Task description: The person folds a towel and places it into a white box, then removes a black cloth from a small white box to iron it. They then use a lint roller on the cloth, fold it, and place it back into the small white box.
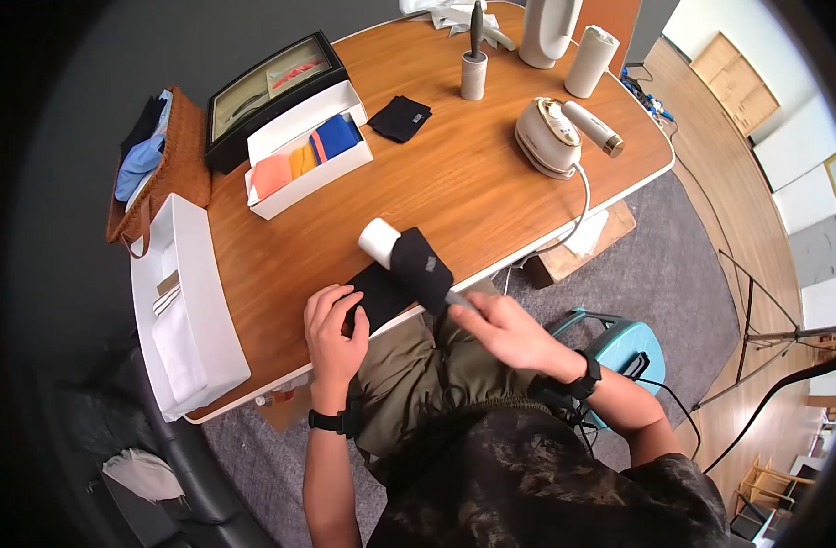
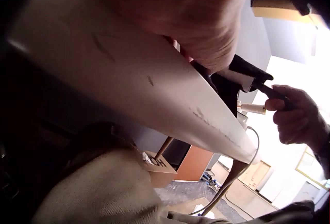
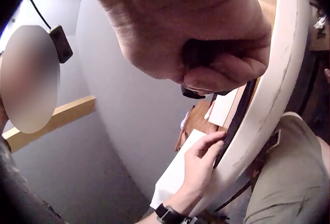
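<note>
My right hand [image 1: 504, 329] grips the grey handle [image 1: 458, 300] of a lint roller, whose white roll [image 1: 379, 241] sticks out at the far end. A black cloth piece [image 1: 424, 267] with small light print covers the roller between roll and handle. Below it, another stretch of black cloth [image 1: 378, 294] lies at the table's near edge. The fingers of my left hand [image 1: 334, 333] rest on this cloth, lightly bent, at its left side. In the left wrist view the right hand [image 2: 296, 118] holds the dark handle, with black cloth hanging from the roller.
A garment steamer [image 1: 547, 137] with a cord stands at the right. Another lint roller [image 1: 473, 75] stands upright behind. Folded black cloth [image 1: 399, 119] lies near a white box [image 1: 313, 185] of coloured cloths. A long white box [image 1: 226, 315] lines the left edge.
</note>
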A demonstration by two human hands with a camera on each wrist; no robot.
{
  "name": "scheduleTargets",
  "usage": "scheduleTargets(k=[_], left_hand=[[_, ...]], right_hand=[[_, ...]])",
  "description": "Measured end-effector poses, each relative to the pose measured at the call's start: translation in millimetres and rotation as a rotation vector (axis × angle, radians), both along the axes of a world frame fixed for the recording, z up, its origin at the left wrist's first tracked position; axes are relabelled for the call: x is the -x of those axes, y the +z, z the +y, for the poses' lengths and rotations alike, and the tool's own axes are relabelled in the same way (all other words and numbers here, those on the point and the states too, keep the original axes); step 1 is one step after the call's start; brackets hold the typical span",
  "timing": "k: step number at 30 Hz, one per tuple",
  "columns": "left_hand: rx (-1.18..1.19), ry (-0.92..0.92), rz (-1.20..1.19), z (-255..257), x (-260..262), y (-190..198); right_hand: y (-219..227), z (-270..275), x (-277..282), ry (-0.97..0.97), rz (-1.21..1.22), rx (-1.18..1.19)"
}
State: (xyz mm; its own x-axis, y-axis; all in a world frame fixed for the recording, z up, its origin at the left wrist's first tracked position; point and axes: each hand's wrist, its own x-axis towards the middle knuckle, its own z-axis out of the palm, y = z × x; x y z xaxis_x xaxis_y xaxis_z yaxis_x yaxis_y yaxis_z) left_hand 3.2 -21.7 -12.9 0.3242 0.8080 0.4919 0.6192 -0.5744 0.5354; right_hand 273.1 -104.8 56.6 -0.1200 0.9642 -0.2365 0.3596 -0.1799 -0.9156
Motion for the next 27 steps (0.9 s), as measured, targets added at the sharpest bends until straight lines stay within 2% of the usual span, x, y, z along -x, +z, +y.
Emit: scheduleTargets(k=[2, 5, 12, 14, 16, 18, 24, 26, 27], left_hand=[[0.014, 0.002, 0.035, -1, -1, 1], [-0.003, 0.029, 0.043, -2, -3, 0], [-0.010, 0.028, 0.070, 0, -3, 2], [-0.021, 0.043, 0.062, -2, -3, 1], [-0.019, 0.048, 0.063, -3, -4, 1], [-0.020, 0.051, 0.067, -2, -4, 2], [0.005, 0.047, 0.073, -2, -3, 3], [-0.002, 0.046, 0.072, -2, -1, 1], [-0.014, 0.048, 0.069, 0, -2, 1]], right_hand=[[-20, 1, 11, 0.005, 0.001, -0.049], [-26, -2, 16, -0.011, -0.044, -0.064], [-10, -16, 1, -0.014, -0.072, -0.140], [-8, -15, -13, -0.302, 0.007, -0.164], [-6, -5, -37, -0.455, 0.136, -0.103], [0, -4, -48, -0.531, 0.148, -0.109], [7, -8, -43, -0.576, 0.189, -0.165], [8, -15, -25, -0.506, 0.267, -0.039], [4, -18, -15, -0.419, 0.248, -0.072]])
